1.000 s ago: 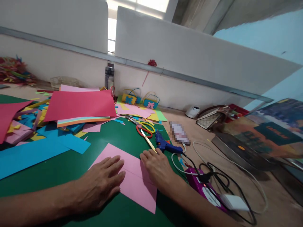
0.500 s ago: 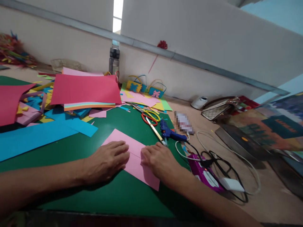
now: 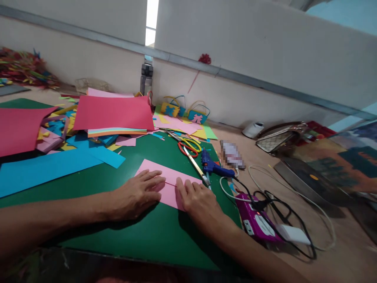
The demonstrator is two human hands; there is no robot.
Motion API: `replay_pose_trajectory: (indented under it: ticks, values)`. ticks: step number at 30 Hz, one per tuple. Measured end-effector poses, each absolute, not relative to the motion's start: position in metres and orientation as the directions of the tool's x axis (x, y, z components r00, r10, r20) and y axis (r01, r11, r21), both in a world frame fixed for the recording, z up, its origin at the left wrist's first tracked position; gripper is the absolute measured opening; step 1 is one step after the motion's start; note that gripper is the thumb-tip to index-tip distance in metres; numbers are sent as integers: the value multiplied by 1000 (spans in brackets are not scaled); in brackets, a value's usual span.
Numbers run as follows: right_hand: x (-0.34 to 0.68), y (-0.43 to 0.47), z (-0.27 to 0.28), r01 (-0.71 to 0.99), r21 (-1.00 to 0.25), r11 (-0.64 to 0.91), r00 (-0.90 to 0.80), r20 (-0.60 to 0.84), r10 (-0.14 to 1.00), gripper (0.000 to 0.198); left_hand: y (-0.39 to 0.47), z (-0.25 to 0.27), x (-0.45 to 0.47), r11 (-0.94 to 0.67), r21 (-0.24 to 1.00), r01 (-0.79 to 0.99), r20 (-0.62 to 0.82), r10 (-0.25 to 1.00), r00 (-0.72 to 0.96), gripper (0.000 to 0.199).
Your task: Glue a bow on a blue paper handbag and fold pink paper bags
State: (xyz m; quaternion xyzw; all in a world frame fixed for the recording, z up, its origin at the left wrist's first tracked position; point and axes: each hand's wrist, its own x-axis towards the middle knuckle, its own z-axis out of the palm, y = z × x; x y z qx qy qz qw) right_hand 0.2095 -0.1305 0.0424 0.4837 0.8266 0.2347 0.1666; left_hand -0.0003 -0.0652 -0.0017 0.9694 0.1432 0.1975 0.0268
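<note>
Rests a loosely open left hand and a slightly curled right hand on the paper, gripping nothing, risking skew through uneven pressure.

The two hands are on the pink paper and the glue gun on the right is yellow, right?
Not quite: in the head view the glue gun on the right is blue, not yellow. The left hand and right hand are indeed on the pink paper.
</note>
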Motion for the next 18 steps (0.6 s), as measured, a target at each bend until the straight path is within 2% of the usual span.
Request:
replay_pose_trajectory:
  ticks: [4, 10, 15, 18]
  values:
    - [210, -131, 43, 727, 541, 422, -492, -17, 870, 39, -67, 4, 1, -957, 98, 274, 415, 289, 863, 19]
    - [214, -123, 47, 793, 500, 347, -433, 63, 899, 38, -67, 6, 1, -955, 108, 277, 362, 297, 884, 24]
    - [208, -127, 44, 760, 490, 427, -517, 56, 854, 37, -66, 2, 2, -965, 117, 235, 391, 263, 882, 23]
    - [203, -126, 42, 783, 461, 418, -503, 74, 861, 38, -66, 3, 2, -969, 124, 214, 392, 246, 886, 19]
